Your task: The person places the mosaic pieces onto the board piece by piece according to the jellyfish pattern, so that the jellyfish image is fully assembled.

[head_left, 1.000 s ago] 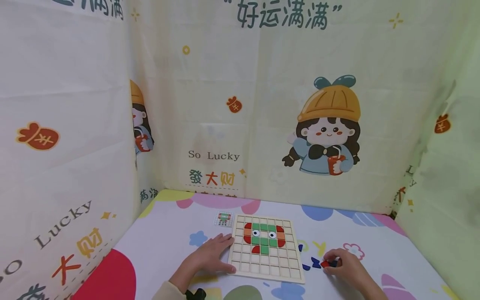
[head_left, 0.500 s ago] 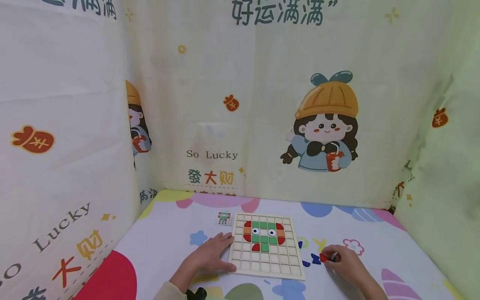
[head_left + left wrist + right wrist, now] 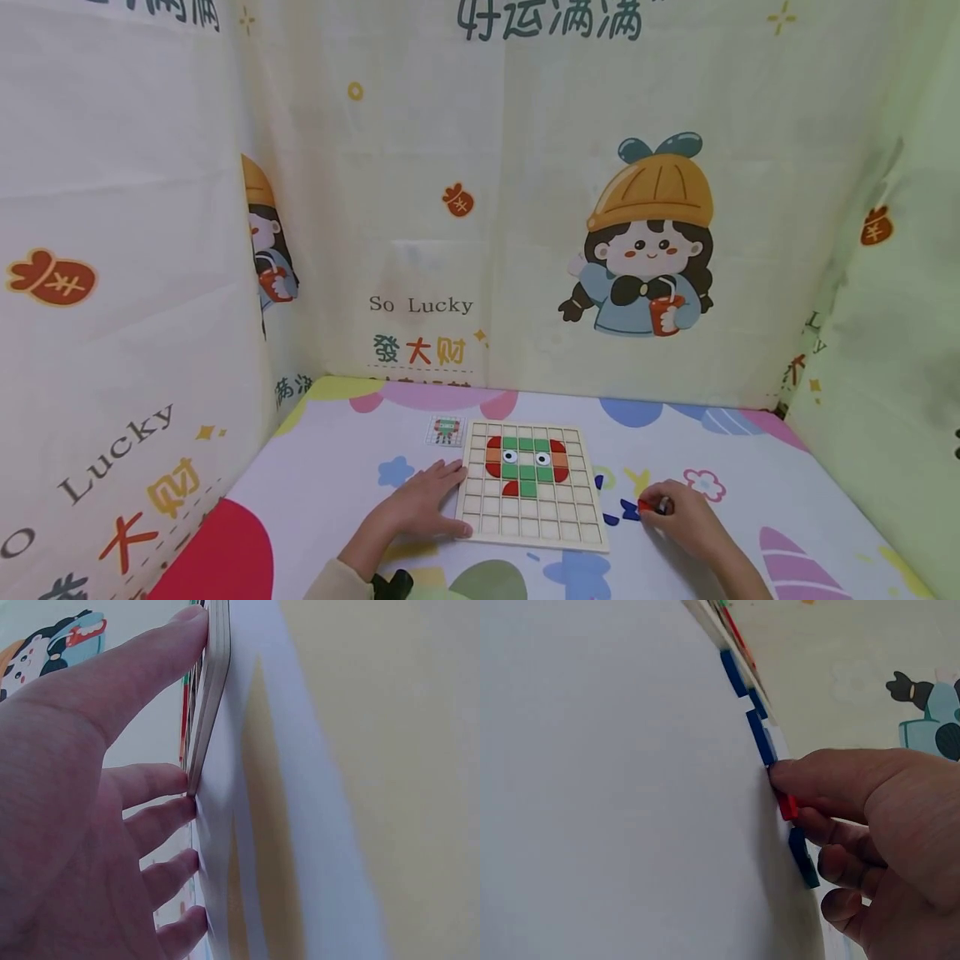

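A square wooden grid board (image 3: 528,517) lies on the table, with green, red and orange tiles and two eye tiles set in its upper part. Against its left edge rests my left hand (image 3: 426,504), fingers spread and thumb at the near corner; the left wrist view shows the thumb (image 3: 161,652) touching the board's side. To the right of the board, my right hand (image 3: 686,517) pinches a small red tile (image 3: 786,804) between thumb and fingers, low at the tabletop. Dark blue pieces (image 3: 630,510) lie beside it, and another blue piece (image 3: 802,859) sits under the curled fingers.
Behind the board's left corner lies a small pattern card (image 3: 446,430) showing a similar figure. The table (image 3: 337,467) has a colourful printed cover. Printed cloth walls (image 3: 420,250) stand at the back and both sides.
My right hand shifts slightly at the red tile, its fingers moving a little back and left. The left hand stays at the board's edge. The head view tilts slightly.
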`<state>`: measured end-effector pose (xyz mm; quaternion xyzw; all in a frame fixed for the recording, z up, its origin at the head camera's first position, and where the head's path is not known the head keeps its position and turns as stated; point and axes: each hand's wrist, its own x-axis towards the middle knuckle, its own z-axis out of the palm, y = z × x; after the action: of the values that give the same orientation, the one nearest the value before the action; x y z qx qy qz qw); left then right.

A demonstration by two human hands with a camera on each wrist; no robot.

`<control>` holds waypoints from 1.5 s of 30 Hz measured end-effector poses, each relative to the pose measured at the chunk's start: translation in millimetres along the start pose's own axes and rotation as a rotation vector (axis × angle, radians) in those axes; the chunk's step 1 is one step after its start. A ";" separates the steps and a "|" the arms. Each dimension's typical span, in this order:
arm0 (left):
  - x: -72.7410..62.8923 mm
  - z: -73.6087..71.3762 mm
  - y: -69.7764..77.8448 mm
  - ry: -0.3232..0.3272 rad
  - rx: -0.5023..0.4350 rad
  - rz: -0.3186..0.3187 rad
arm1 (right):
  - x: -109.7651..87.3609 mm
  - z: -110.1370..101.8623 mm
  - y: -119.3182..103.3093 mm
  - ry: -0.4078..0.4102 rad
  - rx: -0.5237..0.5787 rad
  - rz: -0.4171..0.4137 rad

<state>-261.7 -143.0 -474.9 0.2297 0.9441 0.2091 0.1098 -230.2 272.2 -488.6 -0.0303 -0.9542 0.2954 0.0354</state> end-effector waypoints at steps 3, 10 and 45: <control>1.0 0.0 -1.0 0.004 0.011 0.003 | -0.2 -0.3 -1.9 0.009 0.007 -0.002; 1.6 -0.6 -1.2 0.003 0.014 -0.002 | 0.6 -2.4 -5.8 -0.009 0.016 0.028; 1.8 -0.3 0.9 -0.016 0.023 -0.002 | 22.1 55.3 -83.7 -0.083 0.136 -0.292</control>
<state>-262.9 -141.5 -474.4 0.2315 0.9459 0.1961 0.1150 -260.0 173.9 -485.6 0.1232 -0.9269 0.3521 0.0405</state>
